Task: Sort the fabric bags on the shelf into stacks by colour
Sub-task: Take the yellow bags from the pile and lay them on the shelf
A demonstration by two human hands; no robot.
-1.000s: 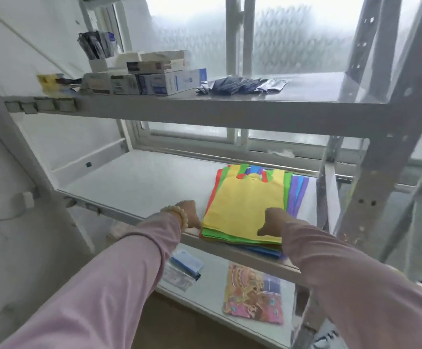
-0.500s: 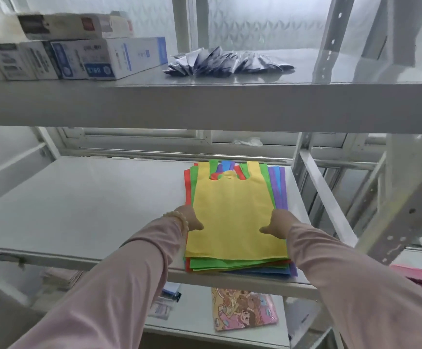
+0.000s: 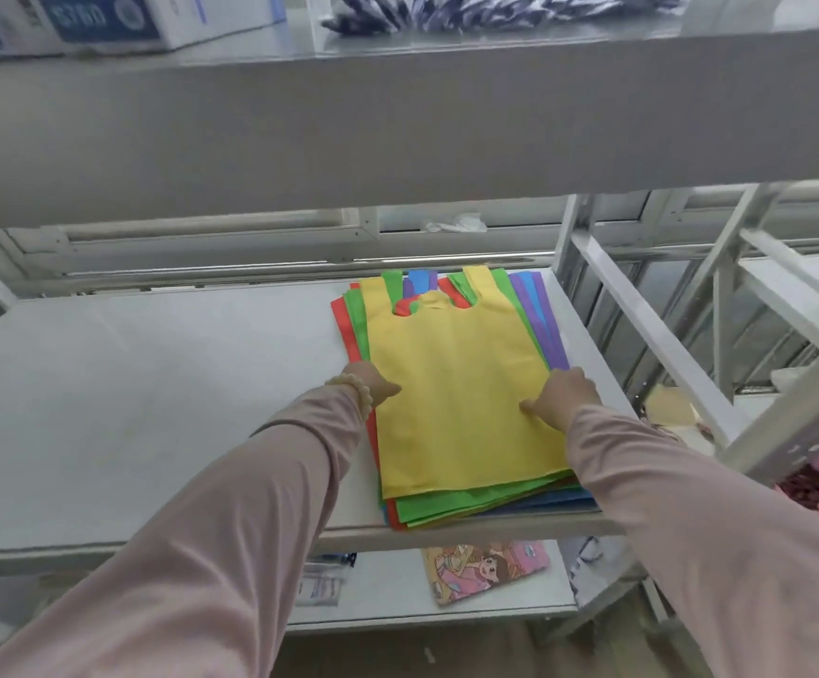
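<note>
One mixed pile of flat fabric bags lies on the right part of the white middle shelf [image 3: 153, 384]. A yellow bag [image 3: 456, 384] is on top. Under it show edges of green bags [image 3: 446, 508], red bags [image 3: 339, 315], purple bags [image 3: 542, 325] and blue bags [image 3: 539, 504]. My left hand [image 3: 371, 381] rests at the yellow bag's left edge, thumb on the fabric. My right hand [image 3: 561, 396] presses on its right edge, fingers curled onto the fabric. Whether either hand pinches the bag is hidden.
The upper shelf [image 3: 398, 119] hangs low over the pile and carries white-blue boxes [image 3: 119, 17] and dark packets [image 3: 471, 7]. A printed cartoon bag [image 3: 481, 570] lies on the lower shelf. Metal uprights [image 3: 642, 325] stand to the right. The middle shelf's left part is bare.
The view has moved closer and lower toward the pile. Both hands have stayed at the yellow bag's two sides, sliding a little farther up along it.
</note>
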